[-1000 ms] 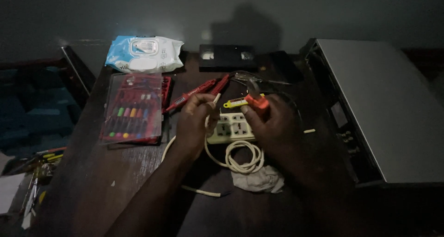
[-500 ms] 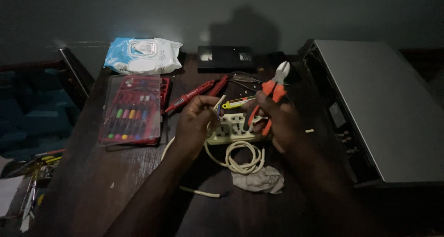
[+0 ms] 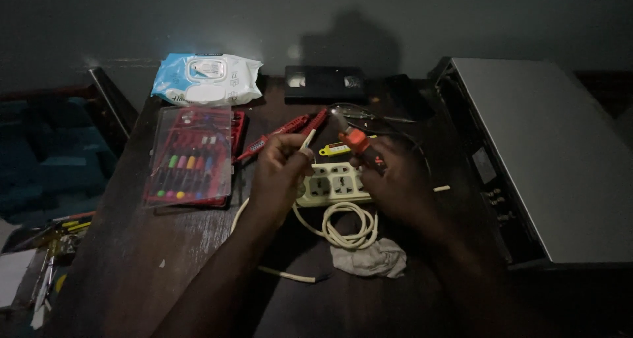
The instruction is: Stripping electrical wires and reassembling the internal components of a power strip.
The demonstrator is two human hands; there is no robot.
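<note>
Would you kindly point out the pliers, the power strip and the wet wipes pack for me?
pliers (image 3: pixel 359 143), head view, on the orange handle above the right hand.
power strip (image 3: pixel 333 183), head view, on its cream socket face.
wet wipes pack (image 3: pixel 206 79), head view, on the pack's blue and white top.

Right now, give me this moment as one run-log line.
left hand: pinches cream cable end | right hand: grips orange-handled pliers | power strip: on table between hands | cable coil: below strip
</note>
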